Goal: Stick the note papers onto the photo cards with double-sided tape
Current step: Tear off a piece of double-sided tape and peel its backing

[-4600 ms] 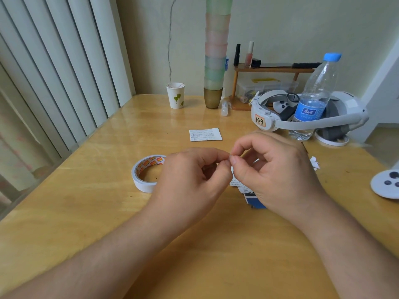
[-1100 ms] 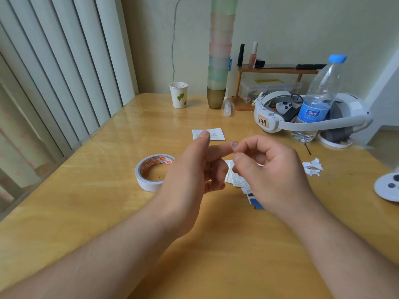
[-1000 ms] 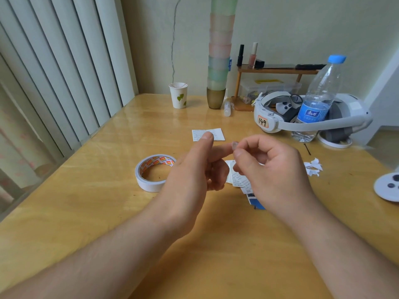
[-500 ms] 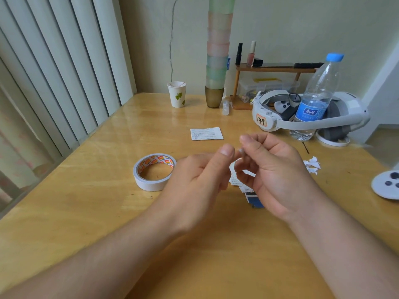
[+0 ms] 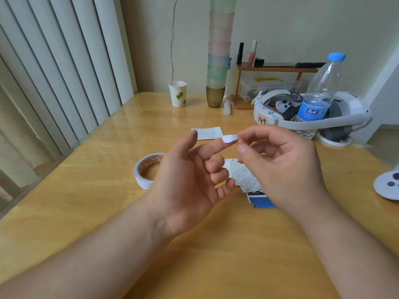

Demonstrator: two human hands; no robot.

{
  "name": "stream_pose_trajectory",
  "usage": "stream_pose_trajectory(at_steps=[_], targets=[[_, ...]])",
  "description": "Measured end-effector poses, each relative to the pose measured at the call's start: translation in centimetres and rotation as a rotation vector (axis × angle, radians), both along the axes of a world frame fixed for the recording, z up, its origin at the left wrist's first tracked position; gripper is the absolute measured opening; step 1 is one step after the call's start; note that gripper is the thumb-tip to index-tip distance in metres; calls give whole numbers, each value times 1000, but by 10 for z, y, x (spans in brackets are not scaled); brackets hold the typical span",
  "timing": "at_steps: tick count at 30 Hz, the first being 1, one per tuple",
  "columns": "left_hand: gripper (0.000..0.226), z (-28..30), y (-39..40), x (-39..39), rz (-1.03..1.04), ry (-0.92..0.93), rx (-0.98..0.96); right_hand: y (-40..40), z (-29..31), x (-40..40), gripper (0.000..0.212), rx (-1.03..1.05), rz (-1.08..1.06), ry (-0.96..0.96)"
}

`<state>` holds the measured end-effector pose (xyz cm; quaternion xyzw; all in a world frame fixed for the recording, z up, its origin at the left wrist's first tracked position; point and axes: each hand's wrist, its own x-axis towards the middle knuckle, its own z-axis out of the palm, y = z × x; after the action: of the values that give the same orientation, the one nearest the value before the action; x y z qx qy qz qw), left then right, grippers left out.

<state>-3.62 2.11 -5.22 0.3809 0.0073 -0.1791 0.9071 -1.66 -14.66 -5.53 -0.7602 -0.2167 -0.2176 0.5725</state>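
Wooden table (image 5: 90, 190) bears tape roll (image 5: 145, 169), note paper (image 5: 208, 133), bottle (image 5: 317, 98).

Single head view, nothing to cross-check it against. I'm looking from above the near edge of the wooden table (image 5: 90, 190), facing forward and pitched down. Both forearms enter from the bottom corners; left hand (image 5: 190, 178) and right hand (image 5: 280, 167) sit close, mid-frame. Wide-angle lens: the blinds (image 5: 54, 67) on the left bow outward. The far wall (image 5: 280, 24) closes the top. Right table edge is cut off, probably by the frame limit.
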Motion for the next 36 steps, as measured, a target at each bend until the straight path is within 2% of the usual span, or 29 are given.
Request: stream_pose_trajectory(at_steps=[4, 13, 19, 21, 24, 26, 28, 33, 36], targets=[[60, 1, 0, 0, -26, 12, -16, 0, -3, 1, 21, -44, -77, -62], [58, 0, 0, 1, -41, 10, -13, 1, -1, -1, 14, -51, -140, -18], [56, -3, -2, 0, 4, -86, 179, 0, -6, 3, 6, 34, -160, 64], [59, -2, -2, 0, -3, -69, 160, -1, -7, 3, 7, -34, -202, 5], [58, 0, -1, 0, -27, -32, 98, -2, -8, 5, 8, -280, -273, -277], [63, 0, 0, 0, -37, -18, 93, -3, -11, 8, 5, -380, -284, -400], [69, 0, 0, 0, -31, -17, 120, -4, -13, 10, 2, -409, -276, -424], [68, -1, -2, -1, -16, -45, 206, -6, -16, 13, 3, -415, -274, -436], [69, 0, -1, -1, -51, -39, 194, -6, -18, 15, 5, -432, -270, -462]])
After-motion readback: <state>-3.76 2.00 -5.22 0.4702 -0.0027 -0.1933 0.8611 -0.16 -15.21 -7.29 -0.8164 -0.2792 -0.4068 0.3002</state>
